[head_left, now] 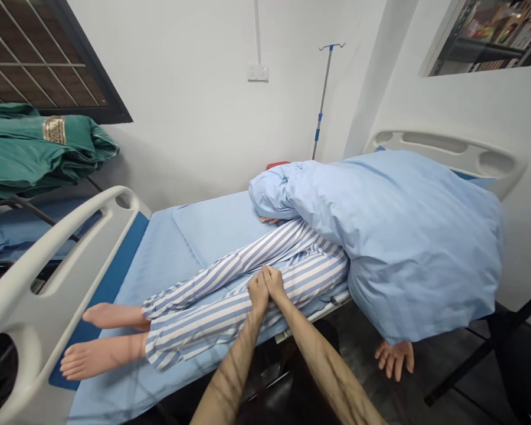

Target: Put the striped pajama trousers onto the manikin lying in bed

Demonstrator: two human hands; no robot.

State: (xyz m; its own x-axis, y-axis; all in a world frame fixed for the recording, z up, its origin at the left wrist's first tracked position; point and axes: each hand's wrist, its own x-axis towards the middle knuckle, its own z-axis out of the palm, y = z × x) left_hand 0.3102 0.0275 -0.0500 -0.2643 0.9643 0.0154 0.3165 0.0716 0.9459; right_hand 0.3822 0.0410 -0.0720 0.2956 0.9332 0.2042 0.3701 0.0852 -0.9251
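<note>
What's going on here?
A person's left hand and right hand rest side by side on the striped pajama legs of a mannequin lying on a hospital bed. A blue blanket covers its upper body, and one mannequin hand hangs past the bed's edge. An IV pole stands behind.

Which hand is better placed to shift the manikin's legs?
Probably the right hand: it rests higher on the manikin's striped trousers, nearer the blanket, while the left hand sits against it, slightly closer to the feet.
</note>
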